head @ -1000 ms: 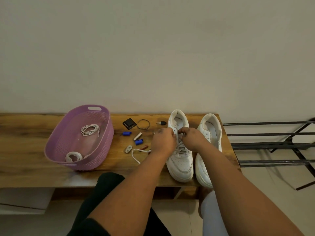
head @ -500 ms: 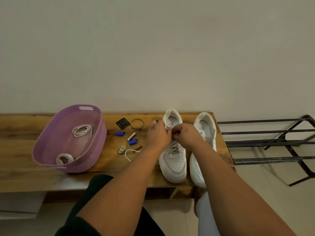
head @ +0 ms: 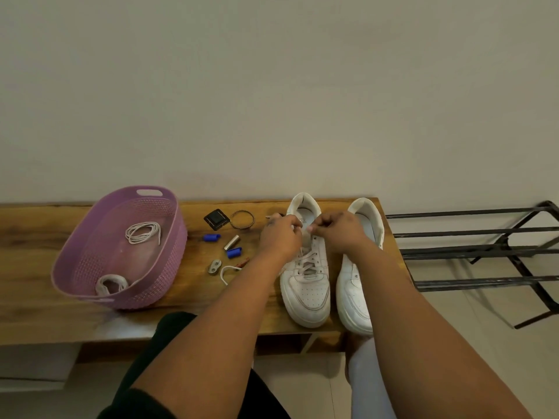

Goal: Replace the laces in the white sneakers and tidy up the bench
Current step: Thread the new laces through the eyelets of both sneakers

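Both hands (head: 279, 235) risen to collar, left sneaker (head: 307, 279) seemingly half-laced

Home entryway: wooden desk (head: 36, 237) against plain wall, metal shoe rack (head: 472, 252) alongside, tiled floor, purple basket (head: 169, 255), white sneakers (head: 305, 285).

— What's behind the bench?
— A plain, pale wall (head: 272, 86), evenly lit.
— And the bench?
— A long wooden bench (head: 36, 237), set against that wall.
— To the right?
— A black metal rack (head: 472, 255) on a light tiled floor (head: 484, 343).
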